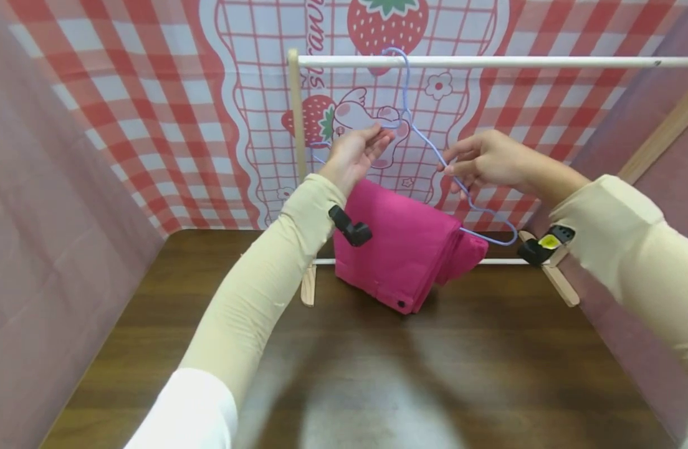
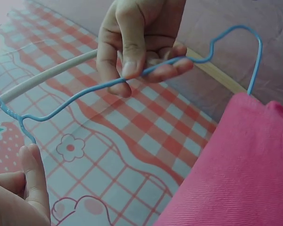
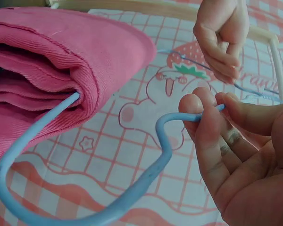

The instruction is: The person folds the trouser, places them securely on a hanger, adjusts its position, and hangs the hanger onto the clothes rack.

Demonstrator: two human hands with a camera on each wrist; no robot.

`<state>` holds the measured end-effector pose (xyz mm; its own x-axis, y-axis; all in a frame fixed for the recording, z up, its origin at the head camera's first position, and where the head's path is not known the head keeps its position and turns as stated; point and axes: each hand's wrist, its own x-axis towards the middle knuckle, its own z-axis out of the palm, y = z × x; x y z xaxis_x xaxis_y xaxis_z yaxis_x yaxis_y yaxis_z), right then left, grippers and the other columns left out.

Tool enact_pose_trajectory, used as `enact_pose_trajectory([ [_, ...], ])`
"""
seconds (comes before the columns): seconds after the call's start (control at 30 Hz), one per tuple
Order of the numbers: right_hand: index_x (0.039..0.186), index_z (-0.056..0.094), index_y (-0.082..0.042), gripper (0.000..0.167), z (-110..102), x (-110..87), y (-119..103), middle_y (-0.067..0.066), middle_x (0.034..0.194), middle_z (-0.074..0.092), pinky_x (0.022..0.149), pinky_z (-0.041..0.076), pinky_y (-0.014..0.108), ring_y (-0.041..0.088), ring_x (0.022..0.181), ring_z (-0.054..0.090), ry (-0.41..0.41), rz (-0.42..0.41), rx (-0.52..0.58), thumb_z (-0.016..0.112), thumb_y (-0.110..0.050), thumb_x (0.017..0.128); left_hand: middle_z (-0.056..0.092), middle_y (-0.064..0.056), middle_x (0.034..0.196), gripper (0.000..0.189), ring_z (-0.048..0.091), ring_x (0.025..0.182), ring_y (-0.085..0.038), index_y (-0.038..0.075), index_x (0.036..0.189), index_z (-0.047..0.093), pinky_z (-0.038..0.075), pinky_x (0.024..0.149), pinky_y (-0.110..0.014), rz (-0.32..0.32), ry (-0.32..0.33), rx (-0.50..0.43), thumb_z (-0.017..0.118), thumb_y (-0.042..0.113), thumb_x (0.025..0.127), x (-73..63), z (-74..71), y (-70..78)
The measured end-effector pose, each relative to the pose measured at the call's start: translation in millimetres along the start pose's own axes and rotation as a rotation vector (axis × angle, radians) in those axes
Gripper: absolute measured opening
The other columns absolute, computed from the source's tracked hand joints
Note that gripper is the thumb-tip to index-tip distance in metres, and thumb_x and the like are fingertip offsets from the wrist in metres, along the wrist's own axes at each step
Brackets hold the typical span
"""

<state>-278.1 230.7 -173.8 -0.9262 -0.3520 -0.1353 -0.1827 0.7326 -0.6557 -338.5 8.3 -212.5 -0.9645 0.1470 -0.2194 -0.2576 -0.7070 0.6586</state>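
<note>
A light-blue wire hanger (image 1: 425,141) hangs by its hook over the white rod (image 1: 546,62) of a small rack. Folded over its lower bar is a thick pink cloth garment (image 1: 400,243), ribbed in the wrist views, with a dark round dot near its bottom corner. My left hand (image 1: 358,153) pinches the hanger's left shoulder, close to the neck. With thumb and fingertips, my right hand (image 1: 487,163) pinches the sloping right shoulder wire (image 3: 191,117). The hanger's rounded right end (image 3: 47,221) sticks out past the folded layers. Part of the left shoulder is hidden behind my left hand.
Wooden posts (image 1: 296,112) hold up the rod, with wooden feet (image 1: 308,287) on the brown table (image 1: 344,386). A lower white bar (image 1: 506,261) runs behind the garment. A red-checked strawberry cloth (image 1: 153,106) hangs behind; pinkish drapes (image 1: 58,206) flank both sides.
</note>
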Motion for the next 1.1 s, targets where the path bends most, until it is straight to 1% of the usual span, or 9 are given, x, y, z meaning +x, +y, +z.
enact_pose_trajectory([
  [0.33, 0.131, 0.052, 0.006, 0.04, -12, -3.1, 33, 0.004, 0.076, 0.072, 0.062, 0.057, 0.031, 0.019, 0.069, 0.069, 0.036, 0.046, 0.054, 0.057, -0.017, 0.099, 0.065, -0.012, 0.069, 0.029, 0.065, 0.069, -0.018, -0.009, 0.122, 0.061, 0.056, 0.064, -0.018, -0.005, -0.003, -0.009, 0.058, -0.002, 0.094, 8.2, 16.5, -26.7],
  [0.47, 0.13, 0.053, 0.008, 0.042, -19, -5.6, 48, 0.002, 0.075, 0.073, 0.061, 0.057, 0.032, 0.015, 0.068, 0.069, 0.084, 0.064, 0.083, 0.059, -0.018, 0.097, 0.071, -0.024, 0.101, 0.026, 0.071, 0.084, -0.024, -0.008, 0.119, 0.063, 0.057, 0.068, -0.019, -0.009, -0.014, -0.013, 0.057, -0.002, 0.094, 8.4, 25.1, -36.3],
  [0.53, 0.129, 0.054, 0.008, 0.042, -22, -6.5, 55, 0.001, 0.074, 0.073, 0.062, 0.057, 0.032, 0.014, 0.068, 0.069, 0.115, 0.068, 0.074, 0.06, -0.018, 0.097, 0.065, -0.028, 0.119, 0.023, 0.07, 0.102, -0.028, -0.008, 0.115, 0.065, 0.058, 0.079, -0.022, -0.015, -0.018, -0.021, 0.057, -0.002, 0.095, 9.0, 29.3, -40.7],
  [0.6, 0.127, 0.057, 0.007, 0.04, -25, -7.3, 61, 0.0, 0.073, 0.072, 0.062, 0.057, 0.031, 0.012, 0.067, 0.068, 0.139, 0.065, 0.066, 0.06, -0.018, 0.097, 0.062, -0.028, 0.125, 0.019, 0.064, 0.116, -0.031, -0.008, 0.11, 0.066, 0.055, 0.089, -0.026, -0.02, -0.022, -0.035, 0.056, -0.002, 0.095, 9.0, 33.5, -45.2],
  [0.67, 0.123, 0.062, 0.003, 0.034, -28, -8.2, 67, -0.002, 0.071, 0.072, 0.062, 0.057, 0.03, 0.011, 0.067, 0.068, 0.158, 0.062, 0.074, 0.061, -0.017, 0.096, 0.062, -0.028, 0.124, 0.02, 0.062, 0.118, -0.033, -0.009, 0.111, 0.065, 0.053, 0.096, -0.029, -0.015, -0.031, -0.052, 0.056, -0.002, 0.095, 9.0, 37.4, -50.4],
  [0.77, 0.109, 0.071, -0.013, 0.017, -35, -10.4, 76, -0.005, 0.071, 0.072, 0.06, 0.056, 0.028, 0.009, 0.067, 0.069, 0.181, 0.062, 0.1, 0.062, -0.017, 0.095, 0.061, -0.029, 0.124, 0.028, 0.06, 0.119, -0.034, -0.011, 0.121, 0.06, 0.051, 0.099, -0.031, 0.0, -0.059, -0.066, 0.055, -0.001, 0.096, 8.4, 43.1, -59.3],
  [0.87, 0.096, 0.073, -0.028, 0.012, -42, -13.9, 86, -0.008, 0.071, 0.073, 0.059, 0.055, 0.026, 0.006, 0.068, 0.069, 0.213, 0.067, 0.126, 0.064, -0.02, 0.094, 0.062, -0.028, 0.124, 0.031, 0.06, 0.119, -0.034, -0.01, 0.125, 0.058, 0.05, 0.1, -0.032, 0.004, -0.09, -0.066, 0.055, 0.001, 0.097, 7.9, 48.1, -67.7],
  [0.97, 0.096, 0.073, -0.031, 0.01, -50, -16.9, 94, -0.011, 0.073, 0.073, 0.061, 0.053, 0.023, 0.005, 0.068, 0.066, 0.25, 0.086, 0.124, 0.065, -0.027, 0.093, 0.066, -0.025, 0.12, 0.022, 0.063, 0.117, -0.033, -0.007, 0.113, 0.067, 0.05, 0.1, -0.032, -0.015, -0.114, -0.053, 0.056, 0.005, 0.097, 9.1, 51.0, -73.9],
  [1.1, 0.095, 0.074, -0.032, 0.01, -57, -18.3, 102, -0.014, 0.074, 0.071, 0.059, 0.05, 0.022, 0.006, 0.066, 0.06, 0.292, 0.104, 0.148, 0.066, -0.026, 0.092, 0.065, -0.022, 0.124, 0.019, 0.061, 0.12, -0.032, -0.004, 0.103, 0.067, 0.048, 0.102, -0.033, -0.058, -0.189, -0.042, 0.054, 0.009, 0.099, 11.8, 50.8, -77.8],
])
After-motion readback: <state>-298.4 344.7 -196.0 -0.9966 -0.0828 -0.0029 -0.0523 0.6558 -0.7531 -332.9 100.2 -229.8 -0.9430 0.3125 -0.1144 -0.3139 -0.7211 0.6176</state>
